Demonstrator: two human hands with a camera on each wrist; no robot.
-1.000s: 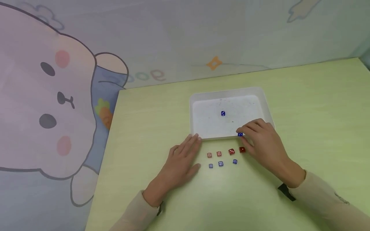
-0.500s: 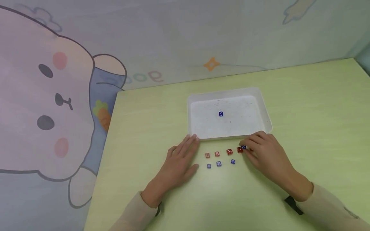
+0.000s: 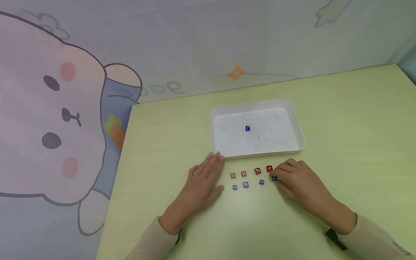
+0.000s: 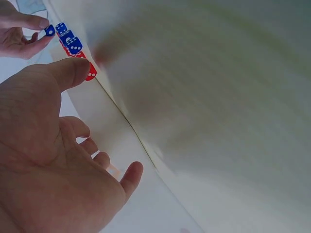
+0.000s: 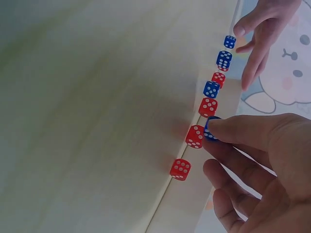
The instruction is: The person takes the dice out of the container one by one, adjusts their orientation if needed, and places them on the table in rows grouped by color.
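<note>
1. Near the front edge of the white tray (image 3: 300, 142), on the pale green table (image 3: 351, 119), two short rows of dice lie between the person's hands
2. Right hand (image 3: 297, 182) rests low on the table with its thumb and forefinger pinching a blue die (image 3: 274, 178), which sits at the right end of the near row; in the right wrist view the same blue die (image 5: 211, 130) shows under the fingertip, touching or just beside a red die (image 5: 195, 136)
3. Left hand (image 3: 203, 184) lies flat and relaxed on the table to the left of the rows, fingers straight and pointing toward the tray's near left corner, holding nothing; the left wrist view shows its open palm (image 4: 43, 160) with the thumb stretched toward the dice
4. Far row: four red dice (image 3: 250, 172) run left to right, the rightmost of them just beyond the right hand's fingertips
5. Near row: three more blue dice (image 3: 246, 184) lie to the left of the pinched one, each just near of a red die
6. Inside the tray a single blue die (image 3: 247, 128) sits near the middle, well apart from the rows
7. Behind the table stands a wall with a cartoon rabbit (image 3: 48, 119) on the left
</note>
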